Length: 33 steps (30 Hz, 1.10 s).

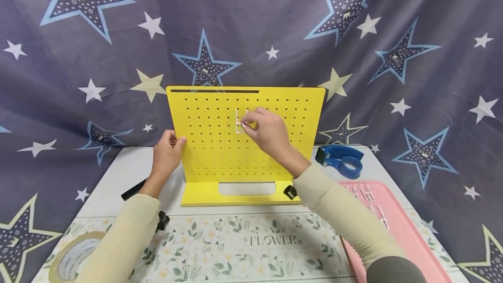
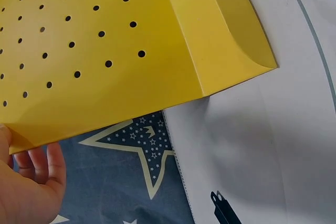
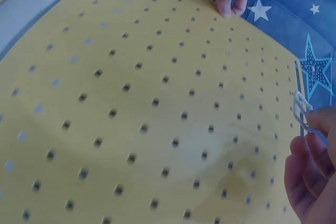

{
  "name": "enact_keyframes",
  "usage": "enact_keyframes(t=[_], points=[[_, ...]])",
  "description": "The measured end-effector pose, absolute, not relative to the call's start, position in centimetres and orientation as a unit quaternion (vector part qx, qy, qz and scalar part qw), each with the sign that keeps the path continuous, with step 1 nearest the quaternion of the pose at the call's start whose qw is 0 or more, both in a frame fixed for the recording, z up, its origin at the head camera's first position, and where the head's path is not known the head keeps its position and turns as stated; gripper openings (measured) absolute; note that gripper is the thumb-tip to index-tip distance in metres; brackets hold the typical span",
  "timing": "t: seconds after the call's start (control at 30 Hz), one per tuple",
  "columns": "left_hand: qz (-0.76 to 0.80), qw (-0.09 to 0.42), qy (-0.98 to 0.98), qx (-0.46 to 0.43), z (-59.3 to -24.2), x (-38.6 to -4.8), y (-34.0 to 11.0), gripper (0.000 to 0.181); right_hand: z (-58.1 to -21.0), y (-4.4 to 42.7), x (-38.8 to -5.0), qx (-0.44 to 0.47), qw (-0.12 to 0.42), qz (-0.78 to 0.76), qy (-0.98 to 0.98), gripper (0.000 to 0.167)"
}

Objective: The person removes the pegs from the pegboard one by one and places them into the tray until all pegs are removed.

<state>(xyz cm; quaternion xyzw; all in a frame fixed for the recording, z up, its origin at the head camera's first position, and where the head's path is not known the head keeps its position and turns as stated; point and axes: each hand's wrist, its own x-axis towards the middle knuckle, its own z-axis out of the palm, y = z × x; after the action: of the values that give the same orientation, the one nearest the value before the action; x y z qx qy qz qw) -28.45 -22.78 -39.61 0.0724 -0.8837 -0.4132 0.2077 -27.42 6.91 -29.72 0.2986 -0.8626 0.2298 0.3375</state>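
Note:
A yellow pegboard point(image 1: 208, 167) stands upright on its flat base. My left hand point(image 1: 167, 154) grips its left edge, thumb on the front and fingers behind; the left wrist view also shows these fingers point(image 2: 39, 163) around the edge. In front of the upper middle holes, my right hand point(image 1: 271, 134) pinches a small white pegboard hook point(image 1: 237, 121) between thumb and fingertips. In the right wrist view the hook point(image 3: 299, 103) shows as a small white frame held out from the fingers. Whether its prongs touch the board cannot be made out.
On the right lies a pink tray point(image 1: 412, 248) with several white hooks point(image 1: 367, 193). Behind it is a blue tape dispenser point(image 1: 355, 154). A tape roll point(image 1: 56, 265) lies front left, and a black strip point(image 1: 133, 189) beside the left forearm. A floral mat point(image 1: 220, 248) covers the table front.

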Motion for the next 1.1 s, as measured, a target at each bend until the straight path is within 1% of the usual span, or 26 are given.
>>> enact_keyframes(t=[0.13,0.27,0.4,0.5,0.83,1.1], points=[[-0.412,0.212,-0.883,0.07,-39.7,-28.4,-23.0,0.028,-29.9,9.4,-27.1,0.283,0.307,0.231,-0.879,0.005],[-0.411,0.212,-0.884,0.067,-39.7,-28.4,-23.1,0.029,-30.1,11.9,-27.0,0.259,0.292,0.246,-0.887,0.004],[-0.413,0.21,-0.884,0.068,-39.6,-28.4,-23.0,0.029,-30.4,14.6,-27.1,0.246,0.294,0.26,-0.886,0.001],[-0.413,0.209,-0.884,0.068,-39.6,-28.4,-22.9,0.029,-30.7,16.6,-27.0,0.238,0.285,0.264,-0.89,0.004],[-0.416,0.21,-0.882,0.063,-39.7,-28.4,-22.8,0.029,-32.7,22.6,-25.8,0.188,0.219,0.251,-0.924,0.005],[-0.414,0.212,-0.883,0.063,-39.7,-28.4,-22.8,0.028,-32.8,27.8,-24.7,0.143,0.147,0.222,-0.953,0.006]])
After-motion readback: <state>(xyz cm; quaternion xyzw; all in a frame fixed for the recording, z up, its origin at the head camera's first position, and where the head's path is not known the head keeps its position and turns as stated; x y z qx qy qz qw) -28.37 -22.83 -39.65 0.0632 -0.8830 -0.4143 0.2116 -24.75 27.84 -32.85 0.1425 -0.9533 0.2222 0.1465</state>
